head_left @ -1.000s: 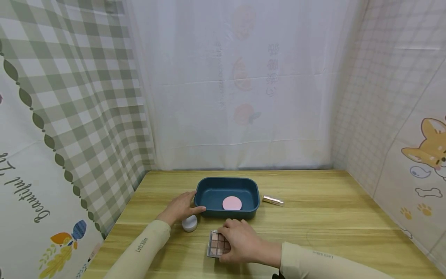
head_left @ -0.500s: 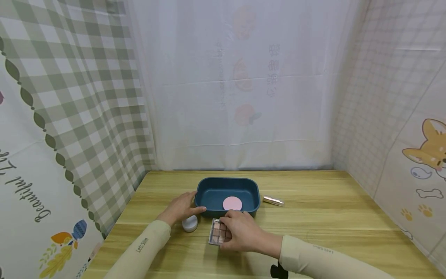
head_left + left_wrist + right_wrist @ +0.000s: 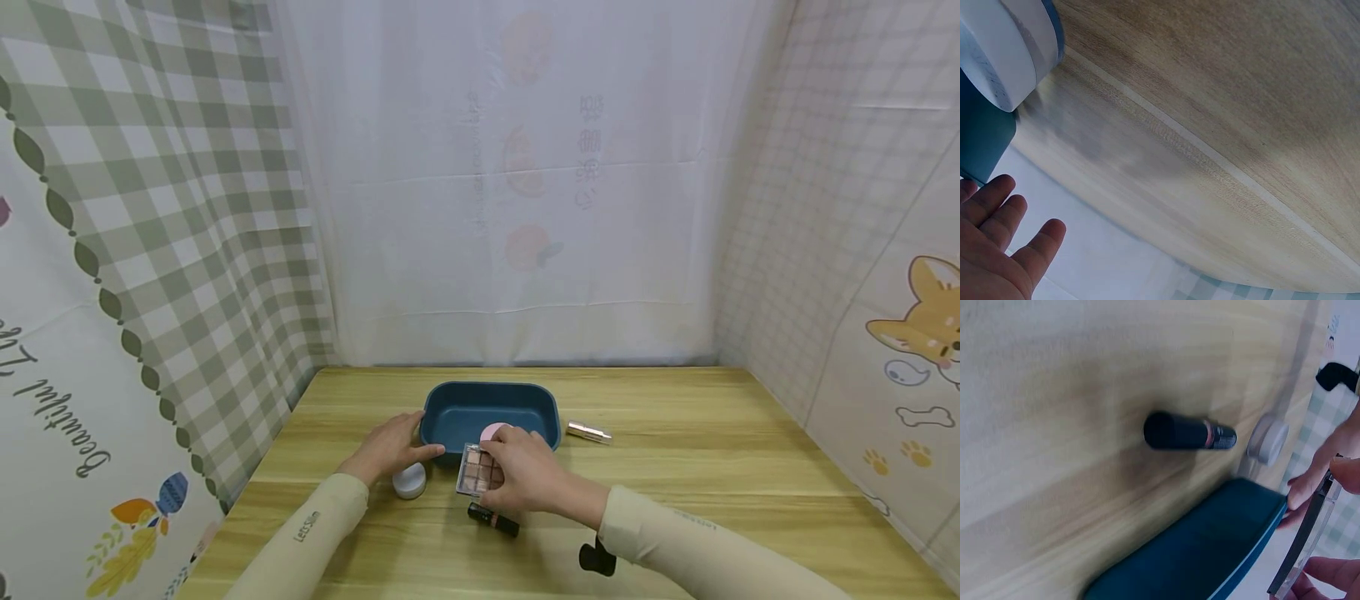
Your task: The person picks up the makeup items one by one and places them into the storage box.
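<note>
My right hand [image 3: 531, 471] pinches a clear-lidded eyeshadow palette [image 3: 474, 471] by its edges, above the table at the near side of a dark teal basin [image 3: 450, 418]. In the right wrist view the palette [image 3: 1305, 540] is seen edge-on between thumb and fingers. Beneath it on the table lies a black lipstick-like tube [image 3: 492, 520]. A round pink disc [image 3: 491, 430] rests in the basin, partly hidden by my right hand. My left hand [image 3: 388, 447] rests at the basin's left side, its fingers [image 3: 1041, 244] fairly straight in the left wrist view.
A small round white-lidded jar [image 3: 409, 481] stands just below my left hand, near the basin's front left corner. To the right of the basin lies a shiny pinkish-gold tube [image 3: 588, 432]. Curtains hang behind and at both sides of the wooden table [image 3: 675, 467].
My right hand has lifted the palette and carried it forward to the basin's near edge. The black tube under it has come into view. My left hand has stayed in place.
</note>
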The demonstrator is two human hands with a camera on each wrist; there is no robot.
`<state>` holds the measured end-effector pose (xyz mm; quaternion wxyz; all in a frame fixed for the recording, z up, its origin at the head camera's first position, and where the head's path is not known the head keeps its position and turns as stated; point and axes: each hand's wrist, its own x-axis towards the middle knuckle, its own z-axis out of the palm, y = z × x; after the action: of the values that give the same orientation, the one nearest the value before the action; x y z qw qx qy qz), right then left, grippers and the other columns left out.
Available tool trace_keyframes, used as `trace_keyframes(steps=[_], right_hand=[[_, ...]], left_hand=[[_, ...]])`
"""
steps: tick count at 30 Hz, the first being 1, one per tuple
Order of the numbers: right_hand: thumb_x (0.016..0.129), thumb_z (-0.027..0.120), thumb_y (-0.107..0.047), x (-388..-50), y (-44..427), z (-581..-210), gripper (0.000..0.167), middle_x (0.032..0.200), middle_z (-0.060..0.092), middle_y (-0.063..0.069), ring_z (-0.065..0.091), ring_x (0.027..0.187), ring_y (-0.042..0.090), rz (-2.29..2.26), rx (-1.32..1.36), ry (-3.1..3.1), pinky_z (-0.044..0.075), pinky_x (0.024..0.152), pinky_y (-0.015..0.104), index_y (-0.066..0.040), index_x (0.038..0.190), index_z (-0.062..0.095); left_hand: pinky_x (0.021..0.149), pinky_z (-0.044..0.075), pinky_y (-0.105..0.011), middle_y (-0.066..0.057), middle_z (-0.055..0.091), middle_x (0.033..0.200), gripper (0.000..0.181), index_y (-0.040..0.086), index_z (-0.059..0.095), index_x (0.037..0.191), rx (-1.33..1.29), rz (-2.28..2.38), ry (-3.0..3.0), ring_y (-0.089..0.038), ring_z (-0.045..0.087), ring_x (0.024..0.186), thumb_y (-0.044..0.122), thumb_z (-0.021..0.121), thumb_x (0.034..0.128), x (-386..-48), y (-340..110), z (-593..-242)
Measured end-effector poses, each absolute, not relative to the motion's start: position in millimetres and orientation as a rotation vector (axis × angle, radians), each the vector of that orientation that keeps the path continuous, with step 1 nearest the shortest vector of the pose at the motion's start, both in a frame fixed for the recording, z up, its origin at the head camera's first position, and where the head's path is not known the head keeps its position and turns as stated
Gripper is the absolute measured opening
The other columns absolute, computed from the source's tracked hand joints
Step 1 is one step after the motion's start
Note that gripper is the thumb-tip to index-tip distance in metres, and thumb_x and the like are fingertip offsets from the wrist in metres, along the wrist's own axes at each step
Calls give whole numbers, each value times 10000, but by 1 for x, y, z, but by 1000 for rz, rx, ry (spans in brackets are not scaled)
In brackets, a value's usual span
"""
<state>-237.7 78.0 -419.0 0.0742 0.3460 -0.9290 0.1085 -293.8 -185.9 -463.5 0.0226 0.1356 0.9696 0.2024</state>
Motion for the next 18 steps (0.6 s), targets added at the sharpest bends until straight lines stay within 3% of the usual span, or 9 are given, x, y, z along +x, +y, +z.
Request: trace_keyframes(steps=[8,18], right_hand=[[752,800,-378,-255,82,-416,628,1181,608,84,565,1044,250,341,1037,-2814,463,868,449,-72,1280,653],[779,831,-368,-281,86,-412,659,1190,594,111,558,1065,285,455,1018,-2832,449,861,474,-33,1311,633]], left_hand=[[1085,364,-550,-196,450,1486,904,24,403,1500,396,620,2999,-378,421,1364,628,644,872,-294,-186,-464],[1078,374,-546,-195,468,1472,900,21,417,1490,389,613,3004,-377,437,1352,629,648,868,-294,-185,-463]])
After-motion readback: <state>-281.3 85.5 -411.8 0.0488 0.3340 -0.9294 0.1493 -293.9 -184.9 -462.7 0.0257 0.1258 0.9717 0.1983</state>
